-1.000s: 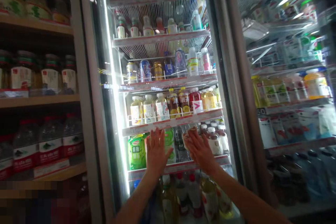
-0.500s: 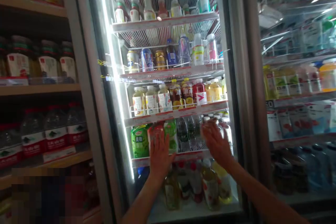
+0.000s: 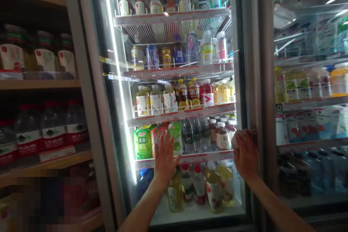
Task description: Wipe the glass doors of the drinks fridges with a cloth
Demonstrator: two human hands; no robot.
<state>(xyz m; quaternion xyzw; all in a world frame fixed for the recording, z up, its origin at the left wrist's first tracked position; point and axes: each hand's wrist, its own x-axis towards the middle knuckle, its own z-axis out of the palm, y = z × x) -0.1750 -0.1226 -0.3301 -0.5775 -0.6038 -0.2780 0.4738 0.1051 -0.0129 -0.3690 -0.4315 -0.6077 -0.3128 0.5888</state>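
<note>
A person stands at a lit drinks fridge with both bare hands on its glass door (image 3: 239, 61). The left hand (image 3: 164, 156) lies flat and released on the pane, fingers spread and pointing up, in front of a green carton (image 3: 143, 141) and a red one (image 3: 159, 134) on the second shelf from the bottom. The right hand (image 3: 246, 150) is curled over the door's right edge, grasping it level with the white-capped bottles (image 3: 223, 136) on that same shelf. The door sits in the middle of the view, its dark frame just beside the neighbouring fridge (image 3: 307, 79) on the right. Below the hands, tea and juice bottles (image 3: 213, 188) stand on the fridge floor. To the left, wooden shelves (image 3: 40, 84) carry jars (image 3: 45, 58) above and red-labelled water bottles (image 3: 54, 130) below.
</note>
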